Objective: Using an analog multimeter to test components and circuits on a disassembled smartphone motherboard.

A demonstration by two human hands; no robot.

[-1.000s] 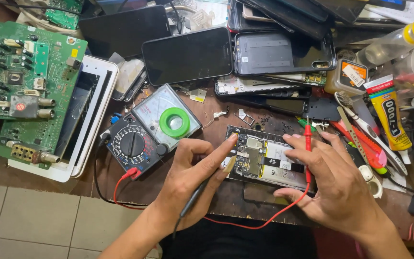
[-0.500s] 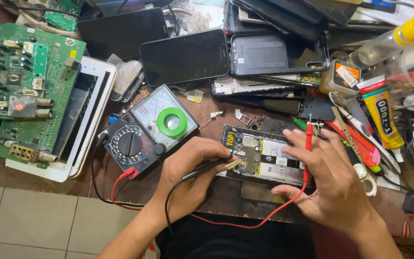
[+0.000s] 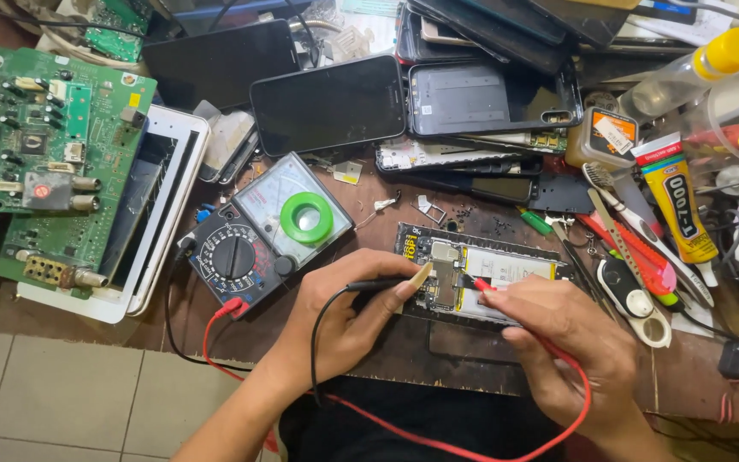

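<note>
The left hand (image 3: 348,312) pinches a black probe (image 3: 378,284) and the right hand (image 3: 570,329) a red probe (image 3: 482,285), both tips on the opened phone's circuit board (image 3: 472,274), beside a black analogue multimeter (image 3: 258,239) on the cluttered brown surface (image 3: 404,342).

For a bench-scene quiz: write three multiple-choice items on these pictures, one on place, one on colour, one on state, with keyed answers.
1. Where does the green tape ring lie?
A. on the black analog multimeter's dial window
B. on the green circuit board
C. in the left hand

2. What colour is the probe in the right hand?
A. yellow
B. red
C. blue

3. How is the opened black phone on the brown wooden table?
A. sealed
B. face down, closed
C. back off, board exposed

Answers: 1 A, the ring sits on the meter's scale; 2 B, the red tip and lead show; 3 C, board and battery are visible.
</note>
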